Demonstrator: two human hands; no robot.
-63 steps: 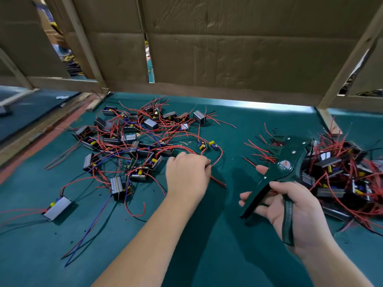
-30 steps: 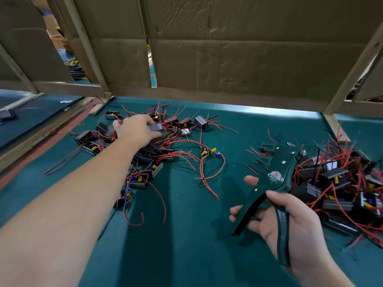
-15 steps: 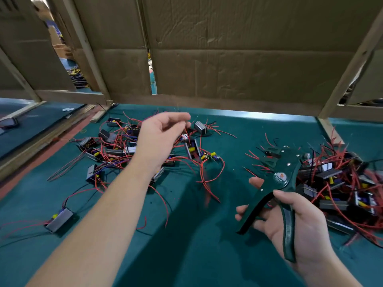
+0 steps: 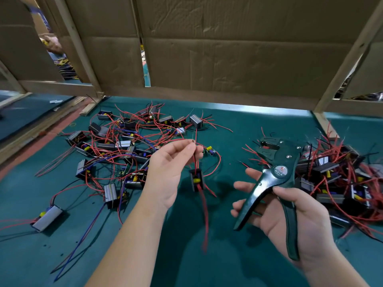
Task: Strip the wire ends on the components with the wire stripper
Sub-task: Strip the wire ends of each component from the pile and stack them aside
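Component [image 4: 197,180] dangles – left hand [image 4: 170,168] pinches its wires [image 4: 194,151].

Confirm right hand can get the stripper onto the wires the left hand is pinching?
Likely yes. The left hand pinches the red wires above the green mat, component dangling below. Only bare mat shows between them and the wire stripper in the right hand.

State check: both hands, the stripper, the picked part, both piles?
left hand: raised, pinches the red wires of one component
held component: hangs off the table by its wires, more red wire trailing below
right hand: holds the stripper by its handles
wire stripper: handles spread, unsqueezed, no wire in its jaws
left pile: loose on the mat, wires tangled
right pile: heaped, tangled
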